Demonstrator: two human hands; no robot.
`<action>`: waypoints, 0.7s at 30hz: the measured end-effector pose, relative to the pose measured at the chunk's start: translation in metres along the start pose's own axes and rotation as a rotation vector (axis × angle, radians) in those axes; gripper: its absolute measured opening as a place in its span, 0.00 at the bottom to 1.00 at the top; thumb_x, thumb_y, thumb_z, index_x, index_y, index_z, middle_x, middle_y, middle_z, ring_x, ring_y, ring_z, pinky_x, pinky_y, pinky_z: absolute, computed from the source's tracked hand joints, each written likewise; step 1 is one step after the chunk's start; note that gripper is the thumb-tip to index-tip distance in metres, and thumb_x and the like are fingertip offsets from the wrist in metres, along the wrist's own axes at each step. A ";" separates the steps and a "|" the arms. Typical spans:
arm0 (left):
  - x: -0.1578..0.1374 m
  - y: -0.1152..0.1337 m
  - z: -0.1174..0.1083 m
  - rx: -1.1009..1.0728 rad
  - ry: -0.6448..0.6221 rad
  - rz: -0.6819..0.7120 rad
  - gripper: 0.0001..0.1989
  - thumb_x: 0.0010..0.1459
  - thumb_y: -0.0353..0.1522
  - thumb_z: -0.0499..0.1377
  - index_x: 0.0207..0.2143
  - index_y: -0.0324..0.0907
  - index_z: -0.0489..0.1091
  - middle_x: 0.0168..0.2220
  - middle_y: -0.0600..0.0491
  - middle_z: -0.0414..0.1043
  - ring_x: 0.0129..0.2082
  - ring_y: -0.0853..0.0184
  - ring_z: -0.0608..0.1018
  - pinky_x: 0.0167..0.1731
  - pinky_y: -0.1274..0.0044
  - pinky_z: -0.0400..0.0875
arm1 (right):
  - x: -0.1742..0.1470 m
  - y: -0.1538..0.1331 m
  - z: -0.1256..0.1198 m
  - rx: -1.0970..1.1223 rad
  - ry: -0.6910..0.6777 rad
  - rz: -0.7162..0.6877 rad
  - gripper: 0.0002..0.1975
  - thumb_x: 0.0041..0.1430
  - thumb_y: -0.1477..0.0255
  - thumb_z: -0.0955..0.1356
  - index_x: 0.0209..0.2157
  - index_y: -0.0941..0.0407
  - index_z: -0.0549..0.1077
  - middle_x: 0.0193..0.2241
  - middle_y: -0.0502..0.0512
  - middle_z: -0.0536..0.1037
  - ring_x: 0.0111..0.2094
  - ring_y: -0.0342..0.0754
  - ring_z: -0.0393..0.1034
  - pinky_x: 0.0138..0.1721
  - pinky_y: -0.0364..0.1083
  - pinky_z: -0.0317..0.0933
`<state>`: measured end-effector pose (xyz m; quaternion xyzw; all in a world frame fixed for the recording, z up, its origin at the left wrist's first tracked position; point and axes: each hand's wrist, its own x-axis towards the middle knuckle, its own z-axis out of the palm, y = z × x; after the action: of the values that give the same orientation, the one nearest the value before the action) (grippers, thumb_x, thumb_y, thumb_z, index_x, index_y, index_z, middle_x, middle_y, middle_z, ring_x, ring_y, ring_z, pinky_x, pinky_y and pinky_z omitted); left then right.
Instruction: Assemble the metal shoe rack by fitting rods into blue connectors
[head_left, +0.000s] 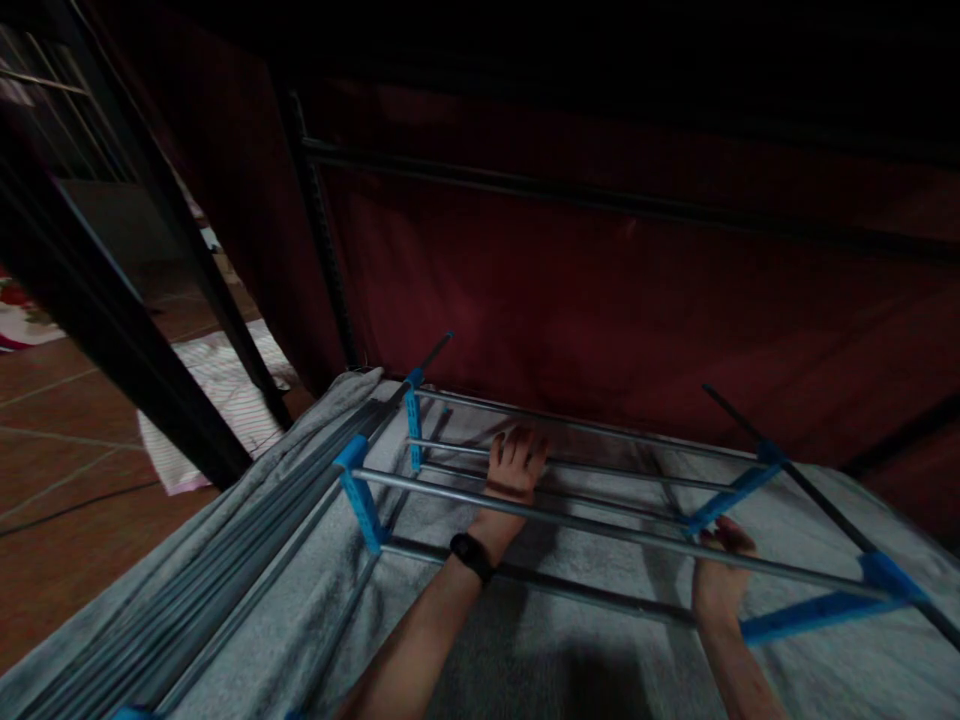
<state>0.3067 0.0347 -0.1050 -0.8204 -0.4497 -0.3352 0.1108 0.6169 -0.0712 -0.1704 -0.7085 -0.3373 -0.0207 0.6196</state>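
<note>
A low rack of grey metal tubes (592, 530) joined by blue plastic connectors (363, 500) stands on a grey fabric sheet (525, 650). My left hand (513, 468), with a black wristband, reaches between the tubes and lies flat, fingers spread, on the fabric under the rack. My right hand (718, 580) is at the rack's near right side, beside a blue connector (726, 496); its fingers curl up towards a tube, and the grip itself is partly hidden.
A dark red fabric wall (615, 290) on a black frame (322, 230) closes the back. A bundle of loose grey tubes (225, 590) lies along the sheet's left edge. Black bars (112, 340) cross at left over a brown tiled floor (60, 450) with a striped cloth (225, 400).
</note>
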 end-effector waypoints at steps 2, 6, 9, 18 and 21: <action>-0.019 0.000 -0.008 -0.062 0.098 -0.113 0.25 0.57 0.23 0.55 0.57 0.45 0.67 0.56 0.43 0.68 0.57 0.53 0.69 0.57 0.57 0.61 | -0.027 -0.012 0.005 -0.019 -0.058 -0.140 0.19 0.57 0.63 0.64 0.48 0.56 0.69 0.47 0.61 0.71 0.51 0.58 0.67 0.54 0.62 0.61; -0.052 -0.014 -0.012 -0.339 0.359 -0.503 0.14 0.57 0.25 0.54 0.46 0.42 0.68 0.47 0.44 0.69 0.48 0.56 0.72 0.49 0.61 0.67 | -0.063 -0.058 0.027 -0.099 -0.392 -0.597 0.15 0.63 0.71 0.59 0.48 0.54 0.71 0.51 0.62 0.71 0.57 0.56 0.63 0.57 0.61 0.60; -0.062 -0.044 -0.006 -0.553 0.572 -0.890 0.13 0.55 0.27 0.55 0.44 0.42 0.66 0.42 0.47 0.68 0.44 0.57 0.72 0.48 0.62 0.68 | -0.078 -0.096 0.055 -0.137 -0.539 -0.827 0.18 0.65 0.77 0.58 0.52 0.53 0.70 0.54 0.60 0.71 0.57 0.53 0.64 0.56 0.58 0.62; -0.032 -0.128 0.001 -0.616 0.594 -0.941 0.22 0.51 0.28 0.60 0.50 0.42 0.65 0.54 0.43 0.70 0.56 0.53 0.71 0.59 0.60 0.63 | -0.106 -0.185 0.154 -0.313 -0.793 -1.079 0.22 0.65 0.79 0.59 0.59 0.56 0.66 0.58 0.61 0.70 0.59 0.54 0.62 0.61 0.56 0.54; -0.030 -0.140 0.006 -0.720 0.607 -0.869 0.19 0.54 0.31 0.59 0.50 0.44 0.67 0.52 0.45 0.72 0.54 0.56 0.74 0.58 0.62 0.65 | -0.109 -0.206 0.178 -0.409 -0.933 -1.104 0.21 0.66 0.78 0.58 0.59 0.57 0.66 0.56 0.62 0.72 0.55 0.52 0.65 0.60 0.54 0.56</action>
<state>0.1848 0.0979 -0.1455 -0.4175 -0.5492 -0.6971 -0.1950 0.3597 0.0396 -0.0821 -0.4724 -0.8607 -0.0883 0.1680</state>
